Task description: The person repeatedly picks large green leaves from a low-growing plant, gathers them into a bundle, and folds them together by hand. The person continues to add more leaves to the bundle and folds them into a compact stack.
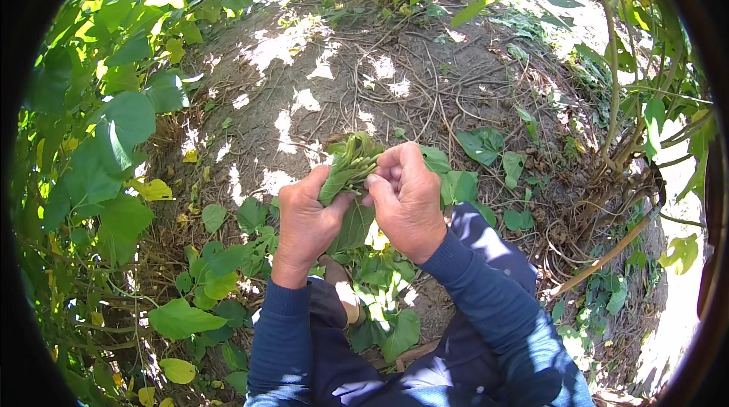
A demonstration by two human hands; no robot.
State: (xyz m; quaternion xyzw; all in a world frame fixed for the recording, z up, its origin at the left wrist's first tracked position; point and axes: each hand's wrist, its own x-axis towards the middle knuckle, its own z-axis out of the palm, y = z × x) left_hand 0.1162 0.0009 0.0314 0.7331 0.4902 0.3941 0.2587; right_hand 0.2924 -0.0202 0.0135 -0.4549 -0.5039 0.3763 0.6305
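Note:
A bundle of green leaves [348,166], gathered with stems together, is held in my left hand [307,214], the thumb pressed across its near side. My right hand [407,196] is at the bundle's right side, where the stem ends show. Its thumb and index finger are pinched together by the stems; whether something small is between them is hidden. A large leaf [354,227] hangs below the bundle between my hands. Both hands are above the ground, in front of my knees.
Leafy shrubs [122,179] crowd the left side. On the right, branches [612,94] rise from a woody base, and a bare stick [603,259] slants near my right leg. Dry vines [433,94] cross the soil ahead. Loose green leaves [401,333] lie between my legs, near my foot [340,290].

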